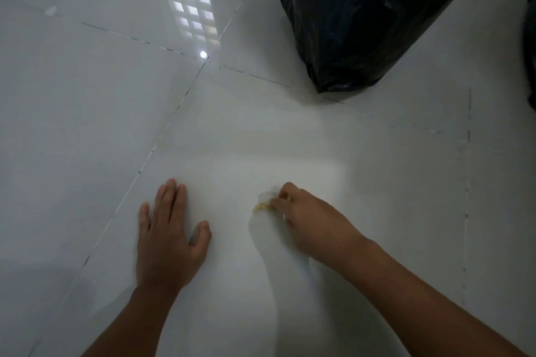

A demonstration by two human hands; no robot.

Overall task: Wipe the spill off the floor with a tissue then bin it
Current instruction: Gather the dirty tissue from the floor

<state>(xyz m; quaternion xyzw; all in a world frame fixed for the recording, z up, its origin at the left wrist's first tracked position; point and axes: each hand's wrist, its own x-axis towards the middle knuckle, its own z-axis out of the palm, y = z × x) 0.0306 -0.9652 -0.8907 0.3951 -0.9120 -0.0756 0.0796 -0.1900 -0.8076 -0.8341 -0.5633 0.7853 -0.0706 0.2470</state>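
Note:
My right hand (pixel 307 220) presses a white tissue (pixel 265 198) onto the white tiled floor, fingers closed on it. A yellow-orange stain (pixel 261 207) shows at the tissue's lower edge, right by my fingertips. My left hand (pixel 169 236) lies flat on the floor to the left of it, fingers apart and empty. A black bin bag (pixel 362 17) stands on the floor at the far right, beyond my right hand.
Glossy white floor tiles (pixel 87 124) with dark grout lines that cross at the upper middle. A window reflection (pixel 191 13) shines on the tile at the far centre. A dark object (pixel 531 52) is cut off at the right edge.

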